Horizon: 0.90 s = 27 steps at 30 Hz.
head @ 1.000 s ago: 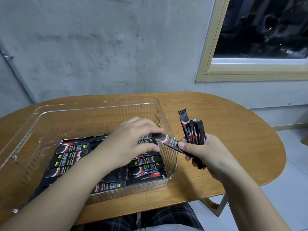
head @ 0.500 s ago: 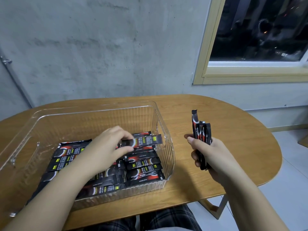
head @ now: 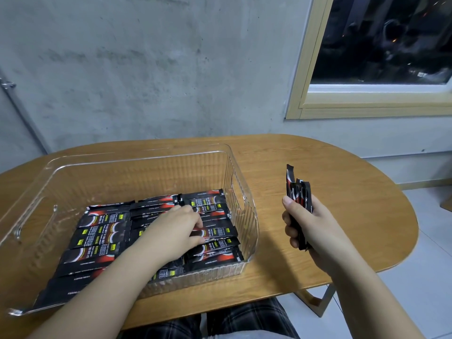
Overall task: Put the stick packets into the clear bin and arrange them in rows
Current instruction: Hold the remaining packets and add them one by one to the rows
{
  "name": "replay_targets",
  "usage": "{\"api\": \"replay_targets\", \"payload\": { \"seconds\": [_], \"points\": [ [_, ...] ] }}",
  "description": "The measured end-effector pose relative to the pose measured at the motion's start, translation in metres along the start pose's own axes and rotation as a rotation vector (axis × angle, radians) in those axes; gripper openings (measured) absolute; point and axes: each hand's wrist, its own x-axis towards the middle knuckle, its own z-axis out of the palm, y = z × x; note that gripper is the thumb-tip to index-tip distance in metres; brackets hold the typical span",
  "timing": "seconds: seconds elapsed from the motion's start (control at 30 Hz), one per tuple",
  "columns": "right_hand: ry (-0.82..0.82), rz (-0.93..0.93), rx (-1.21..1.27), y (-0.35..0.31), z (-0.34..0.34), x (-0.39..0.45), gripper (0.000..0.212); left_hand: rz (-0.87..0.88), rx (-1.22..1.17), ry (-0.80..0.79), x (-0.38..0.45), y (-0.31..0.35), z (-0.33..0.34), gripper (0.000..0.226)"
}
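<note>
The clear bin [head: 241, 182] stands on the left half of the wooden table [head: 347, 206]. Black and red stick packets [head: 102, 228] lie flat on its floor in rows, side by side in columns. My left hand [head: 176, 228] reaches down into the bin and pinches the left end of one stick packet [head: 220, 231], which lies in the right-hand column. To the right of the bin, above the table, my right hand [head: 313, 223] grips a small bundle of packets [head: 299, 192] that stands upright, with one packet poking up higher than the rest.
A concrete wall runs right behind the table, with a window [head: 381, 45] at the upper right. The table's rounded end [head: 411, 216] lies to the right, with tiled floor beyond it. My lap in plaid cloth [head: 244, 321] shows under the near edge.
My left hand took one packet from my right hand, carried it left over the bin's wall and lowered it onto the right-hand column. My right hand stayed beside the bin with its bundle.
</note>
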Motion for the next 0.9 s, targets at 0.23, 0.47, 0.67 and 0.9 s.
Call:
{"api": "replay_targets", "payload": {
  "seconds": [0.23, 0.47, 0.67, 0.9],
  "points": [
    [-0.012, -0.092, -0.020, -0.005, -0.002, -0.007, 0.041, -0.006, -0.003, -0.028, 0.002, 0.003, 0.003, 0.036],
    [-0.129, -0.115, -0.126, -0.015, -0.004, -0.013, 0.026, 0.128, -0.231, 0.240, -0.010, 0.009, -0.025, 0.046],
    [-0.202, -0.073, -0.152, -0.021, 0.008, -0.020, 0.032, 0.444, -0.447, 0.431, -0.019, 0.031, -0.057, 0.052],
    [-0.382, -0.012, -0.252, -0.024, 0.014, -0.025, 0.020, 0.552, -0.219, 0.350, -0.006, 0.039, -0.061, 0.050]
  ]
}}
